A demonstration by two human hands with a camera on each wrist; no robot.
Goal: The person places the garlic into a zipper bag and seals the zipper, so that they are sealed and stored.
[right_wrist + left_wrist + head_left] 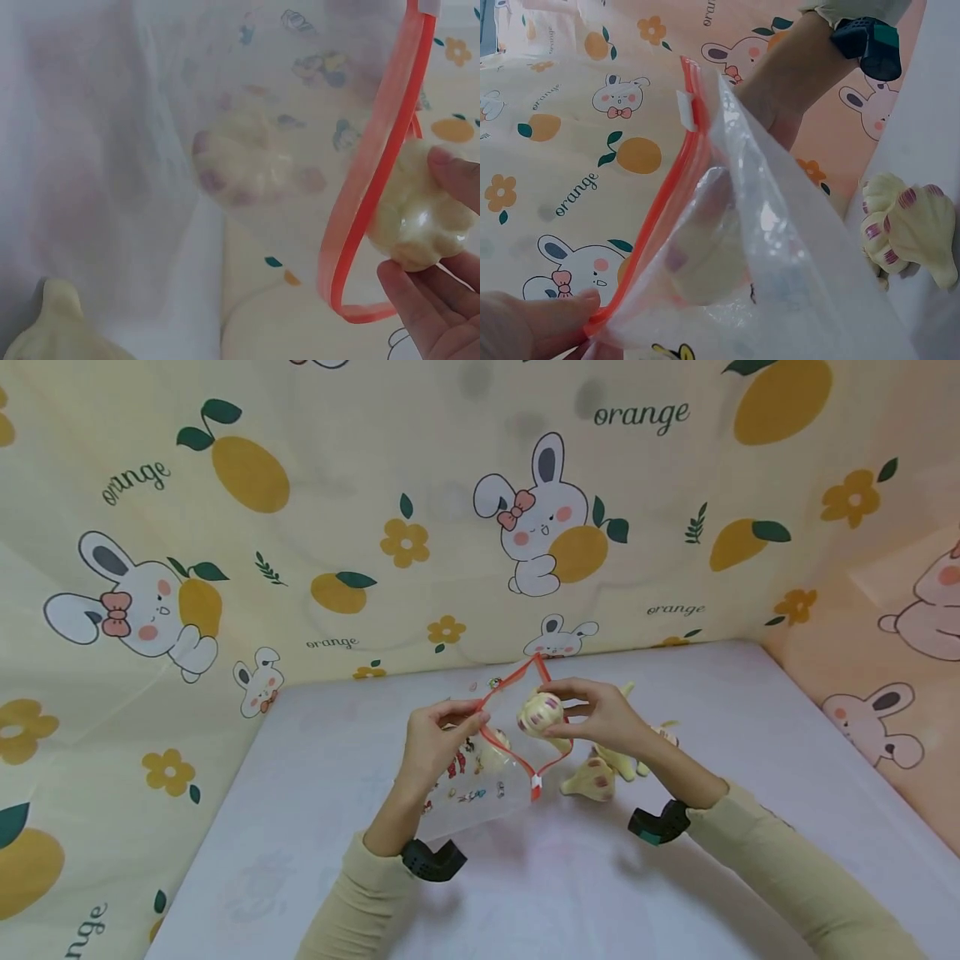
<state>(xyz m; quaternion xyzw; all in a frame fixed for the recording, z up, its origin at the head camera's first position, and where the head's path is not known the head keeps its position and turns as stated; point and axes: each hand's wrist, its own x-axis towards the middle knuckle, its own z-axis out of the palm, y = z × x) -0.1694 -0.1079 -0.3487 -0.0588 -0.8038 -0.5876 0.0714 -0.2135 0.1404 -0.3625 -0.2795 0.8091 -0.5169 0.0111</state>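
Note:
A clear zip bag (480, 793) with a red zip edge and small printed figures hangs with its mouth wide apart. My left hand (441, 739) pinches the red edge at its left side, thumb in front in the left wrist view. In my right hand (600, 714) a garlic bulb (540, 714), cream with purple patches, is held between thumb and fingers at the bag's mouth. Another garlic bulb (244, 157) shows through the plastic, inside the bag. The white zip slider (536, 782) sits at the near corner of the mouth.
Several more garlic bulbs (592, 779) lie in a group on the white-covered table (315, 827), right of the bag and under my right forearm. A cloth printed with rabbits and oranges (420, 443) rises behind the table and along its sides.

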